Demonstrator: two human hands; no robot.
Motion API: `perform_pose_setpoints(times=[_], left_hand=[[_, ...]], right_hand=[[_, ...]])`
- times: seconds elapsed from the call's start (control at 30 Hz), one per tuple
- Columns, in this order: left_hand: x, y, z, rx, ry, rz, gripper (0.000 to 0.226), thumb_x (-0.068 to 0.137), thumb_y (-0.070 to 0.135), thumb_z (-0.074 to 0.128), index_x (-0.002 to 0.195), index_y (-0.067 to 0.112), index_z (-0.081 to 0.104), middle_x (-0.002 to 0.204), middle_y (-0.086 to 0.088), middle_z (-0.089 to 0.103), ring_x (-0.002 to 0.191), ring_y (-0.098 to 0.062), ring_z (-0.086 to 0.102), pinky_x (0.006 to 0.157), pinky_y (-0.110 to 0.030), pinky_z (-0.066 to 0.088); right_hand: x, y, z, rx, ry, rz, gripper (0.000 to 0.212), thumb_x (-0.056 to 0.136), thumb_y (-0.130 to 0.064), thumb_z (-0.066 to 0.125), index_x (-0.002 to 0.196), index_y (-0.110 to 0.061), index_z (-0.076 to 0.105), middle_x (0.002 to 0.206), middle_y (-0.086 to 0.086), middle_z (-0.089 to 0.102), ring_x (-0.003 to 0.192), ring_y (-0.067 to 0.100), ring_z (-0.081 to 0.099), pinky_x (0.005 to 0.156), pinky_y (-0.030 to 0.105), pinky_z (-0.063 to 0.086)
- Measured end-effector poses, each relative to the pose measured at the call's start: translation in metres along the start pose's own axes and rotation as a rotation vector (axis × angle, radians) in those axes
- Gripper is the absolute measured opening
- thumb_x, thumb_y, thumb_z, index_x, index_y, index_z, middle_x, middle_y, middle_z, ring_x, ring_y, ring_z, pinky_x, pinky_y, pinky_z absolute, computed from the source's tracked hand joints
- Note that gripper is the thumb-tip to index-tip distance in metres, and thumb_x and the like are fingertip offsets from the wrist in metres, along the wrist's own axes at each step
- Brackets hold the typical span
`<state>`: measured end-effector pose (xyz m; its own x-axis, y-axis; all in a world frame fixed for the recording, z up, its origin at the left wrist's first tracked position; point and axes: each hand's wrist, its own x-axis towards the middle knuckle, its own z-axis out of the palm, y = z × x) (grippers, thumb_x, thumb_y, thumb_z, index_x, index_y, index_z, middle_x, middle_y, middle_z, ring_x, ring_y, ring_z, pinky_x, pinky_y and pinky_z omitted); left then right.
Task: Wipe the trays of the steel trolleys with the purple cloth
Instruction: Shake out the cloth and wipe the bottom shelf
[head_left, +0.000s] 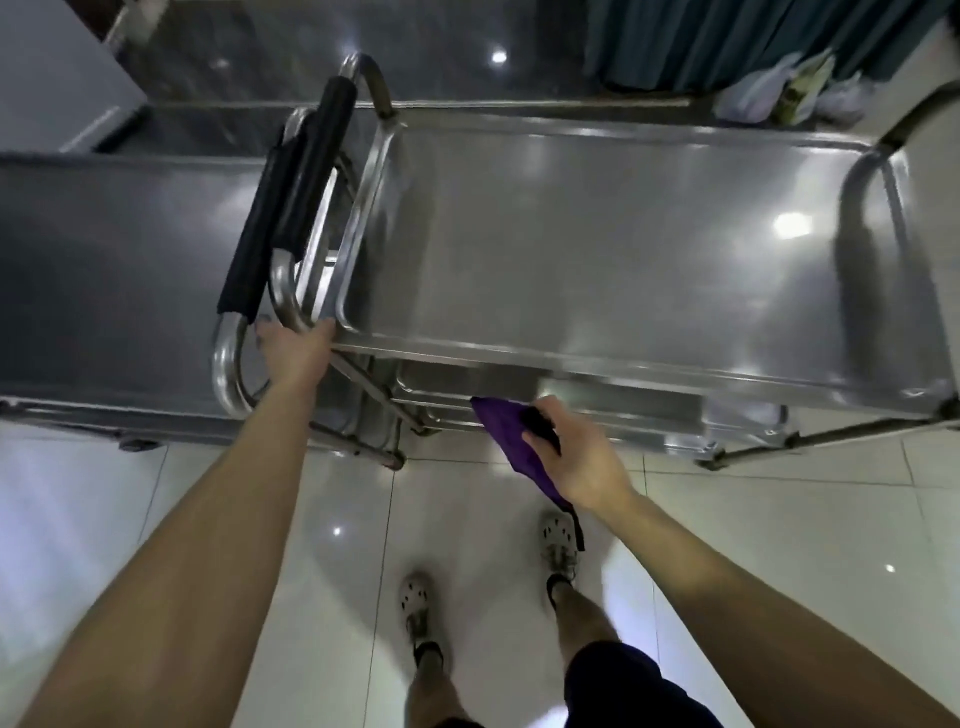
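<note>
Head view: right hand (576, 457) clutches purple cloth (505, 431); left hand (293, 353) grips trolley (597, 234).

Left grip (295, 354) and right grip (577, 460) both clenched

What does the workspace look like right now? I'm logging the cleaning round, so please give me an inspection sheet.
Surface: right trolley's top tray is bare, shiny steel; left trolley's tray is also bare, though blurred.
Job's things: purple cloth is bunched in front of the right trolley's lower tray; contact cannot be told.
Clutter: plastic bags lie behind the right trolley.
Grippers: left hand grips a steel handle tube between the trolleys; right hand holds the cloth.
Cables: nothing seen.
Surroundings: white tiled floor, teal curtain.
</note>
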<state>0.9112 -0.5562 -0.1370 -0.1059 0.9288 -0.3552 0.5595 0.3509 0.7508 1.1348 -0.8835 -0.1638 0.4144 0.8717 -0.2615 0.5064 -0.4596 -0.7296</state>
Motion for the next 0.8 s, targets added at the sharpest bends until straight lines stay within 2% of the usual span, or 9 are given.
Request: perform_pose_setpoints(times=[0.07,0.13,0.2,0.3,0.43,0.53,0.6,0.73,0.8], left_hand=[[0.014,-0.006,0.001,-0.014,-0.033,0.06,0.098,0.095,0.041,0.079,0.168,0.003,0.026,0.167,-0.02,0.043,0.152,-0.035,0.046,0.126,-0.041,0.037],[0.023,-0.014,0.002,0.015,-0.052,0.125,0.076,0.099,0.044,0.071,0.159,0.008,0.04,0.154,-0.017,0.058,0.139,-0.037,0.057,0.118,-0.041,0.045],[0.026,-0.022,0.002,0.056,-0.018,0.201,0.056,0.103,0.044,0.063,0.144,0.008,0.051,0.134,-0.015,0.069,0.125,-0.038,0.065,0.104,-0.036,0.048],[0.018,-0.031,-0.001,0.077,-0.013,0.27,0.043,0.103,0.042,0.058,0.136,0.014,0.055,0.125,-0.008,0.072,0.12,-0.034,0.067,0.098,-0.032,0.045],[-0.009,-0.045,-0.004,0.154,-0.008,0.339,0.038,0.102,0.032,0.063,0.135,0.015,0.055,0.125,-0.007,0.071,0.119,-0.03,0.066,0.106,-0.038,0.05],[-0.037,-0.058,-0.004,0.128,-0.026,0.375,0.036,0.101,0.021,0.069,0.134,0.016,0.056,0.111,0.004,0.065,0.105,-0.017,0.062,0.099,-0.028,0.045],[-0.052,-0.066,-0.002,0.098,-0.057,0.4,0.032,0.102,0.019,0.069,0.131,0.017,0.057,0.104,0.009,0.062,0.098,-0.013,0.06,0.094,-0.023,0.042],[-0.075,-0.073,0.004,0.058,-0.05,0.408,0.034,0.104,0.021,0.07,0.135,0.016,0.058,0.111,0.01,0.066,0.1,-0.008,0.061,0.083,-0.009,0.036],[-0.087,-0.079,0.008,0.008,-0.041,0.395,0.044,0.103,0.021,0.072,0.143,0.016,0.054,0.118,0.011,0.068,0.1,-0.005,0.064,0.084,-0.008,0.043]], right_hand=[[-0.011,-0.008,0.014,-0.01,0.067,0.011,0.023,0.109,-0.035,0.06,0.129,-0.039,0.051,0.11,-0.008,0.077,0.091,0.023,0.073,0.076,0.043,0.059],[-0.023,-0.012,0.029,-0.038,0.127,0.043,0.026,0.109,-0.033,0.061,0.13,-0.04,0.047,0.111,-0.004,0.078,0.089,0.025,0.073,0.072,0.041,0.054],[-0.036,-0.015,0.045,-0.046,0.166,0.094,0.025,0.109,-0.033,0.06,0.129,-0.037,0.046,0.105,0.002,0.078,0.085,0.028,0.07,0.07,0.044,0.053],[-0.051,-0.014,0.065,-0.027,0.205,0.164,0.022,0.109,-0.033,0.061,0.126,-0.034,0.047,0.094,0.003,0.076,0.076,0.028,0.065,0.065,0.041,0.047],[-0.063,-0.011,0.089,-0.004,0.203,0.219,0.021,0.109,-0.031,0.06,0.127,-0.032,0.049,0.093,0.002,0.075,0.077,0.03,0.066,0.066,0.04,0.047],[-0.07,-0.006,0.101,-0.009,0.172,0.237,0.022,0.11,-0.031,0.059,0.127,-0.032,0.046,0.094,0.005,0.075,0.077,0.033,0.065,0.068,0.044,0.05],[-0.076,0.002,0.106,-0.006,0.157,0.238,0.021,0.11,-0.03,0.059,0.126,-0.031,0.045,0.092,0.007,0.074,0.077,0.036,0.064,0.069,0.046,0.052],[-0.091,0.022,0.108,-0.014,0.124,0.195,0.02,0.109,-0.028,0.059,0.123,-0.032,0.045,0.092,0.005,0.074,0.078,0.035,0.064,0.068,0.043,0.049],[-0.099,0.033,0.108,-0.027,0.088,0.166,0.021,0.109,-0.027,0.058,0.124,-0.034,0.045,0.095,0.004,0.074,0.079,0.033,0.065,0.068,0.043,0.05]])
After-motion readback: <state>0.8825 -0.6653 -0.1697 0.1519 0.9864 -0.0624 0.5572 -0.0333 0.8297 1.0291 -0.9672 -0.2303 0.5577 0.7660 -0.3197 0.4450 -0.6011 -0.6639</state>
